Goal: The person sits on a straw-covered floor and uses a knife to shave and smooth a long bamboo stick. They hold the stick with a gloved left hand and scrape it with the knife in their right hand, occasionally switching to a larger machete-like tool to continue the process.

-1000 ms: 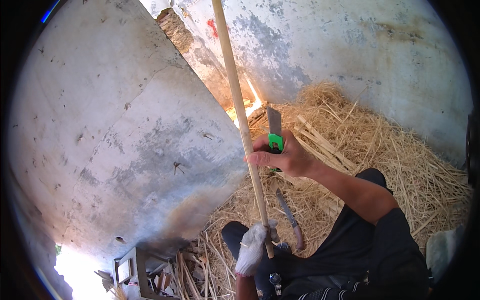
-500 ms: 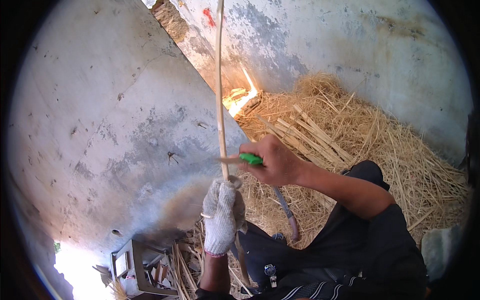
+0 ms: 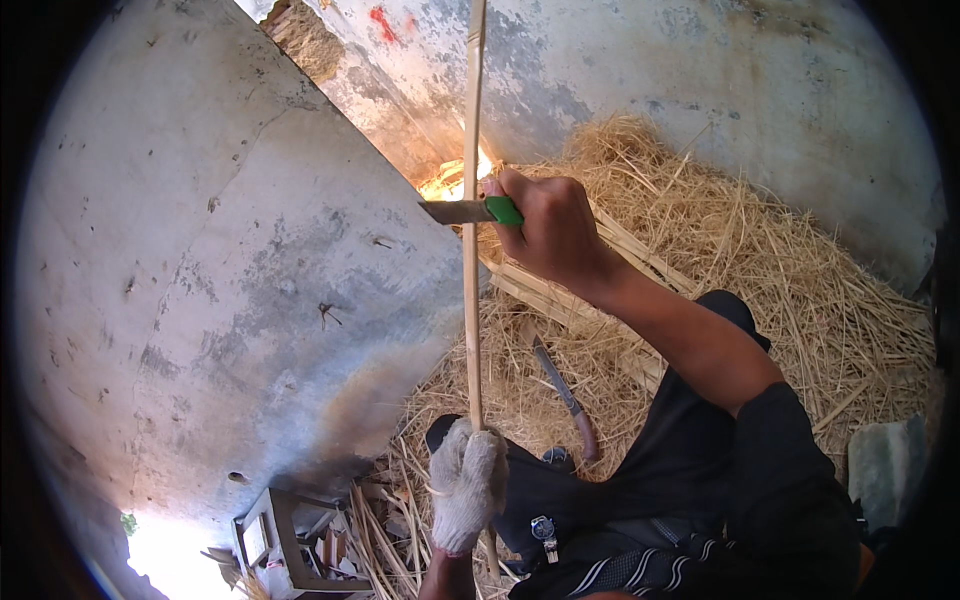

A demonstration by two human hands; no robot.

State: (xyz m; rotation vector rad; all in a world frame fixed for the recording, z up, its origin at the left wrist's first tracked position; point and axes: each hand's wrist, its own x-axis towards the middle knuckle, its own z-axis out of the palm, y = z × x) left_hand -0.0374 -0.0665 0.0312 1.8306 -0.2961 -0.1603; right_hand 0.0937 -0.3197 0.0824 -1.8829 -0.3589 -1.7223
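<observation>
My left hand (image 3: 468, 485), in a pale knitted glove, is closed around the lower part of a long, thin wooden strip (image 3: 472, 330), possibly bamboo. The strip rises nearly upright past the top of the picture, and a short end shows below the glove. Farther up, my bare right hand (image 3: 555, 225) grips a knife by its green handle (image 3: 503, 210). Its blade (image 3: 452, 212) lies across the strip and points left; the exact contact is too small to tell. On the straw between my legs rests a second knife (image 3: 566, 398) with a brown handle.
A straw and shavings heap (image 3: 760, 270) covers the floor to the right, with flat split strips (image 3: 540, 292) on it. A plastered wall (image 3: 200, 300) stands close on the left. A metal-framed box (image 3: 283, 540) holds scraps at lower left. A stone block (image 3: 887, 470) sits far right.
My right hand and its knife have moved up along the strip, away from the glove. My left hand has come lower in the picture with the strip, and the view has shifted slightly.
</observation>
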